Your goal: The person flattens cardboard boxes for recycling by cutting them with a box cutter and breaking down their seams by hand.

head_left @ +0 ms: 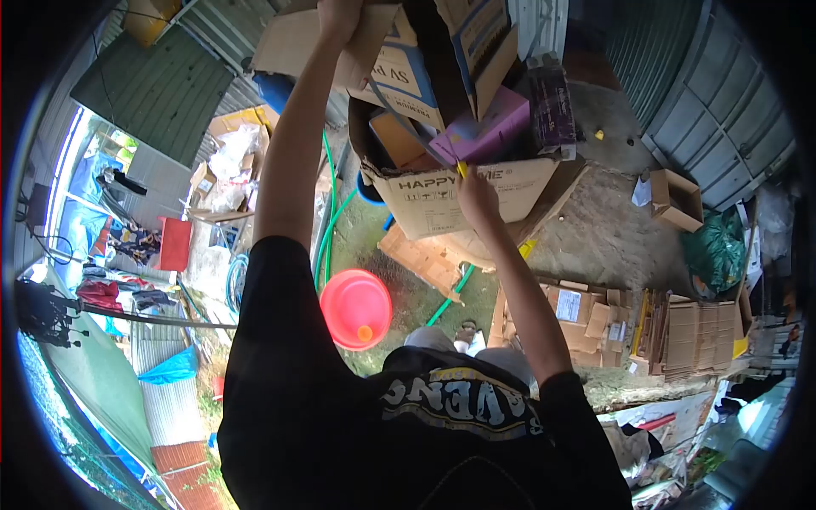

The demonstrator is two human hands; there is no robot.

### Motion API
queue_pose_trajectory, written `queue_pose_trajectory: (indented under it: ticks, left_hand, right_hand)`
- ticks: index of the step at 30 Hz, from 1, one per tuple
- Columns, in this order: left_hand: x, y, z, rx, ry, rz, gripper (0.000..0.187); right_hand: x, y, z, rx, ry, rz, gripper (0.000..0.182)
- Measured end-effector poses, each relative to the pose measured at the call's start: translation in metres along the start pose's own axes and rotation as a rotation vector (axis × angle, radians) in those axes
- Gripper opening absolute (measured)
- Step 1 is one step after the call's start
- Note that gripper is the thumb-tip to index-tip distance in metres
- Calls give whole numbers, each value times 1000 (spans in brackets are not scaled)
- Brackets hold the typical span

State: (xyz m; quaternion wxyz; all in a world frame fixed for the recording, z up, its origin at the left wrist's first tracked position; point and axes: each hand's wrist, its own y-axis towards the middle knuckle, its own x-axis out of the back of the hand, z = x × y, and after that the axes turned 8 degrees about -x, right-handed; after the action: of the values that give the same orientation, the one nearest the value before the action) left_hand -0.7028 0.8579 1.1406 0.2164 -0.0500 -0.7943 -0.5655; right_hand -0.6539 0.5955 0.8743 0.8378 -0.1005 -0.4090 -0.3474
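My left hand [338, 19] is at the top edge of the view, closed on the upper part of an opened cardboard box [406, 78] printed with blue lettering. Part of that hand is cut off by the frame. In my right hand [478, 200] is a slim yellow-handled tool [461, 169] that looks like a knife; its tip is hard to make out. The hand is in front of a larger carton [442, 200] marked "HAPPY". Inside this carton lies a purple box [489, 127], with the blue-lettered box tilted above it. A dark purple box [552, 106] stands at its right side.
A pink tub [355, 310] and a green hose [328, 229] are on the ground near me. Flattened cardboard [586, 323] and a stack of folded cardboard [693, 336] lie to the right. A small open box [676, 200] stands by the metal wall.
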Motion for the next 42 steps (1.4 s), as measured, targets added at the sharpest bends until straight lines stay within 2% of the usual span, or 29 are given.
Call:
queue_pose_trajectory:
  ticks: [1,2,3,4,5,6,7,9,10,11,12,14,16,17,19,21,23,24,27,28,30,32,35,36,37,38,39,42]
  left_hand:
    - [0,1,1,67,-37,26,40]
    - [-1,-3,6,63,-43,8,40]
    - [-2,-10,12,40,47,84,38]
    - [1,-16,13,25,138,162,38]
    - [4,-21,12,41,131,144,38]
    - [5,-28,10,96,30,90,39]
    - [6,-35,8,152,-72,37,39]
    - [10,-37,3,179,-96,39,39]
    - [12,-36,-1,151,-131,55,39]
    - [14,-34,-5,117,-165,71,42]
    - [18,-35,-13,167,-161,90,44]
    - [26,-41,-14,188,-195,104,44]
    - [29,-45,-19,239,-296,109,44]
    - [28,-43,-12,230,-312,102,44]
    - [33,-40,-3,97,-96,216,39]
    - [34,-45,-6,64,-118,203,39]
    - [40,-48,-13,-292,-24,221,34]
    - [49,-50,-25,-235,86,292,42]
    - [54,-56,-24,-182,-17,305,42]
    - [56,-56,-25,-256,-53,294,39]
    - [72,-62,-34,-347,23,314,35]
    - [86,-72,-50,-404,-36,364,32]
    - [102,-88,-74,-465,-25,393,24]
    - [106,-94,-78,-442,-39,399,17]
    - [108,-100,-81,-412,-58,405,13]
    - [110,-105,-82,-422,-57,399,13]
    - [112,-107,-82,-410,-68,422,12]
    - [119,-117,-78,-389,-69,458,19]
  right_hand:
    - [13,-11,-6,10,59,51,28]
    - [31,-30,-16,-23,245,59,29]
    - [56,-52,-27,-48,427,74,30]
    - [87,-75,-34,-124,780,100,23]
    - [114,-90,-49,-176,824,-24,18]
    - [131,-107,-79,-274,1207,-236,15]
    - [176,-120,-96,72,1048,-392,18]
    - [266,-144,-82,415,908,-856,13]
    - [306,-159,-65,698,800,-1055,11]
    - [344,-177,-41,1002,677,-1176,10]
    - [371,-191,-18,1241,595,-1253,11]
    - [395,-217,19,1520,482,-1193,11]
    - [406,-235,46,1636,404,-1108,12]
    - [406,-244,54,1658,384,-1074,12]
    - [406,-253,66,1681,360,-1047,13]
    - [406,-258,72,1691,365,-1031,14]
    - [408,-260,79,1702,373,-1028,15]
    - [408,-261,81,1707,378,-1032,16]
    - [407,-259,86,1738,412,-1062,17]
    - [406,-257,87,1745,439,-1087,18]
    - [403,-247,87,1726,525,-1148,19]
    - [393,-225,82,1667,673,-1218,20]
    - [355,-162,67,1410,990,-1262,22]
    - [333,-136,58,1216,1157,-1210,22]
    - [302,-102,49,976,1384,-1044,23]
    - [264,-64,39,689,1618,-777,24]
    - [218,-27,41,475,1648,-589,24]
    - [119,51,91,236,712,-782,34]
